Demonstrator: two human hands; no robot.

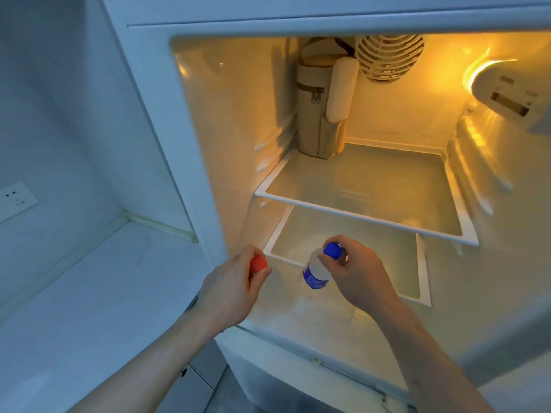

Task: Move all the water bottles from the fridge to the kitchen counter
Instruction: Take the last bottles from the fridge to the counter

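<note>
The blue-capped bottle (317, 271) is clear plastic with a blue label and hangs tilted below the right hand (354, 271), which pinches its cap from above. The red-capped bottle (258, 263) shows only its cap, which sticks out between the curled fingers of the left hand (235, 286); its body is hidden.

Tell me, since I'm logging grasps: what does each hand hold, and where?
Right hand: blue-capped bottle, pinched at the cap. Left hand: red-capped bottle, gripped around the top.
</note>
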